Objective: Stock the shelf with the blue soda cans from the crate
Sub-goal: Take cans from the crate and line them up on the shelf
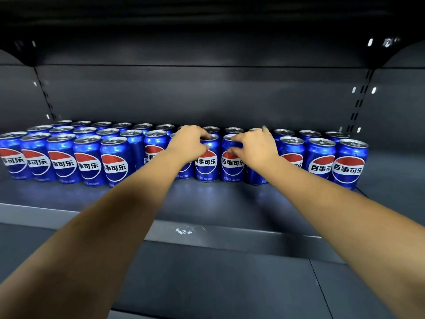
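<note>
Several blue soda cans with red, white and blue logos stand in rows along the back of a dark grey shelf [207,203]. My left hand [188,141] reaches in and curls its fingers round the top of one can [205,164] near the middle. Beside it, my right hand [255,143] pinches the rim of the neighbouring can [232,165] with thumb and fingers. Both cans stand upright on the shelf in the front row. The crate is out of view.
The shelf's front strip [230,233] is bare in front of the cans. A lower shelf [207,284] shows below. Slotted uprights [358,104] flank the back panel, and the shelf above [207,31] hangs low overhead. Cans at the far right [348,166] end the row.
</note>
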